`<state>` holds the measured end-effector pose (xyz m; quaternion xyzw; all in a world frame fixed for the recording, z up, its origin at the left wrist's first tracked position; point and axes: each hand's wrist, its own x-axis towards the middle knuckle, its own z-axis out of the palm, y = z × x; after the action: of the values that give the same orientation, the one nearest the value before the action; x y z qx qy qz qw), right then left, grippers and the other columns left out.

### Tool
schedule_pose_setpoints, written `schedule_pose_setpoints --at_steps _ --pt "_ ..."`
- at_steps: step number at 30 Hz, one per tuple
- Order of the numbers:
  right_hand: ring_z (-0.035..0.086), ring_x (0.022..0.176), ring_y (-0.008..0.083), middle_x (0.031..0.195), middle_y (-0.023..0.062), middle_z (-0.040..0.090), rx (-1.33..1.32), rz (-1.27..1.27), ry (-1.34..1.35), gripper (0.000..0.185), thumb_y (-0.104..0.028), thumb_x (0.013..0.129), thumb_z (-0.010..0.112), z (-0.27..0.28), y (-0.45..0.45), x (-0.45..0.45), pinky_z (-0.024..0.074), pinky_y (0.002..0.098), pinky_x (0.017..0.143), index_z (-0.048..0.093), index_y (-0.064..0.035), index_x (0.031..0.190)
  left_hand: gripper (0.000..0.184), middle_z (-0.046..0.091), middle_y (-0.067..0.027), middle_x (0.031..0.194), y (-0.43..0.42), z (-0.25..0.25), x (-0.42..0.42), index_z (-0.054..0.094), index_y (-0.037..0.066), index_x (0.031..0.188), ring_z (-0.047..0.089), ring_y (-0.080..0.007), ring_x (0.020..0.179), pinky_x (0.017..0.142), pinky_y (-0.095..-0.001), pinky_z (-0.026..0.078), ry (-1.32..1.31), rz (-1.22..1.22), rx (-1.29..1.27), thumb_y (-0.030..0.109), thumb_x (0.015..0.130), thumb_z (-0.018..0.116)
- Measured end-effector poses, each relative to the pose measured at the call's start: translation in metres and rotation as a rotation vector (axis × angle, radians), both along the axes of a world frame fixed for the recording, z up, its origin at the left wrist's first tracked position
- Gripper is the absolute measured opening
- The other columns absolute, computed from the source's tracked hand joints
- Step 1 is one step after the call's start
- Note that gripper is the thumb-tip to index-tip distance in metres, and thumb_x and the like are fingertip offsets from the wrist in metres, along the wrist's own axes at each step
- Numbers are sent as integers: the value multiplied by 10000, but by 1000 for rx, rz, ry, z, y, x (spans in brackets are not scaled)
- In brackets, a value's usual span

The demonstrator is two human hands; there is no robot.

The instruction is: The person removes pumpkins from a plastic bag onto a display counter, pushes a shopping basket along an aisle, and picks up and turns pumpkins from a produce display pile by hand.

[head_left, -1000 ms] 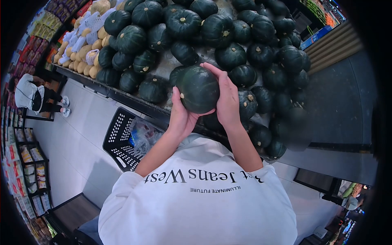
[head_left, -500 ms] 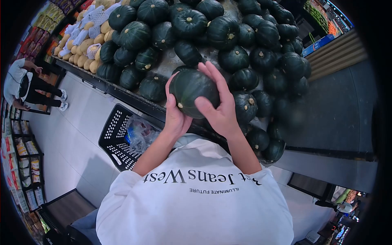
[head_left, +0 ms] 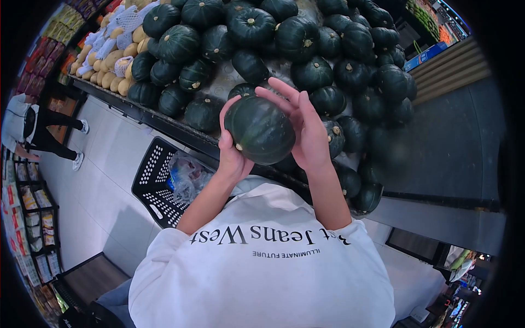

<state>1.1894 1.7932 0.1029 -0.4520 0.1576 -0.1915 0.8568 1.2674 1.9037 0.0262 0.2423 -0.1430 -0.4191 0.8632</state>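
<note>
A round dark green pumpkin (head_left: 260, 131) is held up in front of me, over the near edge of the display, its pale stem facing lower left. My left hand (head_left: 232, 153) is closed around its left side, the thumb near the stem and the other fingers partly hidden behind it. At the right side is my right hand (head_left: 309, 131), with fingers stretched out and apart. Its palm side lies along the pumpkin, and some fingertips reach over the top. Beyond the hands, many similar pumpkins (head_left: 251, 24) are piled on the display stand.
A black perforated basket (head_left: 150, 188) containing a clear plastic bag (head_left: 188, 177) is below my left forearm. Tan squashes (head_left: 112, 60), some in white foam nets, fill the display's left end. Another person (head_left: 49, 123) stands by shelves at far left. A dark panel (head_left: 448, 147) borders the right.
My right hand has loosened: its thumb has come off the pumpkin's front and its fingers have spread. The pumpkin has turned slightly in my left hand. The person at left has shifted.
</note>
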Motion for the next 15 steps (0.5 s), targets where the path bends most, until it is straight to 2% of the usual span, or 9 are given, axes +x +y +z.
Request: schedule_pose_setpoints --at_steps 1,4,7,11,14,15 --pt "456 1273 239 1408 154 449 -58 6 -68 506 -292 1002 448 0 4 -1 339 340 1074 361 -15 1415 839 382 -100 1409 0 0 1 247 176 1430 431 -271 1294 1056 -449 410 -31 -5 -6 646 821 582" --pt "432 1293 244 1437 159 410 -285 18 3 556 -297 982 493 1 9 0 331 347 1079 315 -55 1449 849 380 -102 1412 1 1 0 246 174 1432 430 -273 1296 1055 -451 412 -77 -17 -8 653 817 581" --pt "410 1302 232 1464 160 371 -51 -63 80 581 -258 963 527 -4 -3 4 324 343 1080 294 -78 1464 845 378 -104 1415 2 4 -2 250 174 1431 429 -274 1298 1055 -452 413 -39 -28 4 650 817 582" --pt "464 1265 232 1450 163 382 -238 89 -10 554 -208 951 527 -5 2 -2 354 357 1065 316 -78 1446 828 384 -105 1414 2 3 0 261 171 1427 436 -275 1294 1054 -453 414 -14 -29 -5 637 823 582" --pt "472 1265 241 1453 156 380 -223 -71 118 565 -204 937 552 -9 -6 4 344 365 1074 328 -75 1439 819 391 -103 1412 1 4 1 272 169 1426 441 -272 1291 1054 -453 414 11 -38 -4 636 825 573" --pt "464 1273 242 1437 155 407 -156 -59 88 564 -183 929 564 -8 -7 1 345 362 1072 336 -57 1430 816 393 -102 1411 0 4 1 276 168 1425 442 -271 1291 1054 -453 414 21 -42 -6 637 826 569"
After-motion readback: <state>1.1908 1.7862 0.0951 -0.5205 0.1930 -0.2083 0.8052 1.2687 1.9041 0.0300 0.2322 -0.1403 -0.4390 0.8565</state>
